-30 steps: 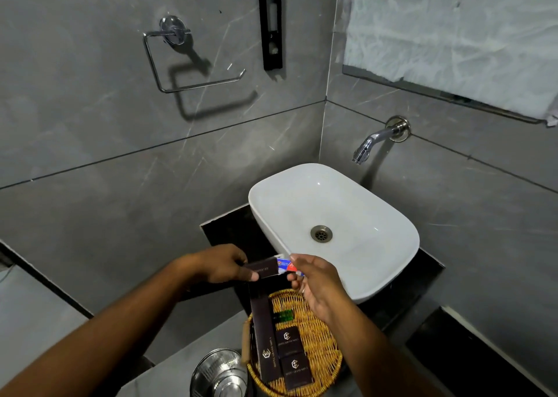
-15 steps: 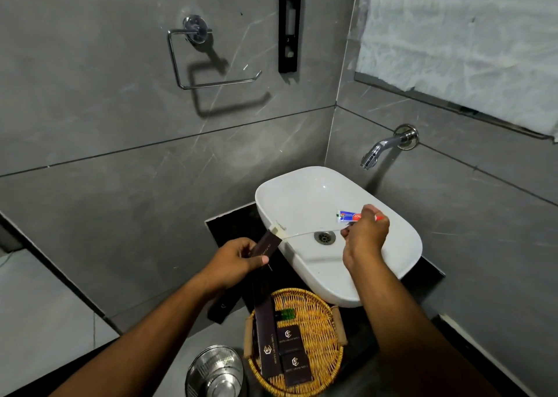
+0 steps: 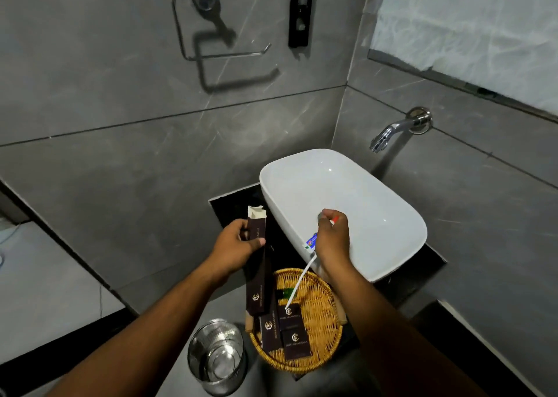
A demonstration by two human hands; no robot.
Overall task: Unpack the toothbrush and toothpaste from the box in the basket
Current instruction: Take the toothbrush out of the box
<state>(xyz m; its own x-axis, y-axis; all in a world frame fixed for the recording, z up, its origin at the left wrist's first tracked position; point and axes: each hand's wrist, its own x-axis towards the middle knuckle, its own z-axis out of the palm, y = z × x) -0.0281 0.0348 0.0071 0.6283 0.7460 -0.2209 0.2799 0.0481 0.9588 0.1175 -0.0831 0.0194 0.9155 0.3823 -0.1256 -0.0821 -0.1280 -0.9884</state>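
Note:
My left hand (image 3: 238, 241) grips a long dark brown box (image 3: 257, 263) held upright, its top flap open and pale inside. Over the sink's front rim, my right hand (image 3: 332, 239) holds a small blue and red toothpaste tube (image 3: 311, 242) together with a white toothbrush (image 3: 299, 281). The brush slants down toward the round wicker basket (image 3: 324, 306) below. In the basket lie several more dark boxes (image 3: 294, 336) and a small green item (image 3: 285, 292).
A white basin (image 3: 347, 191) sits on a black counter, with a chrome tap (image 3: 389, 132) on the right wall. A steel bin (image 3: 216, 356) stands on the floor left of the basket. A towel ring (image 3: 208, 25) hangs on the grey tiled wall.
The toothbrush has come fully out of the box. My right hand moved back from over the drain to the sink's front rim, and my left hand turned the box upright.

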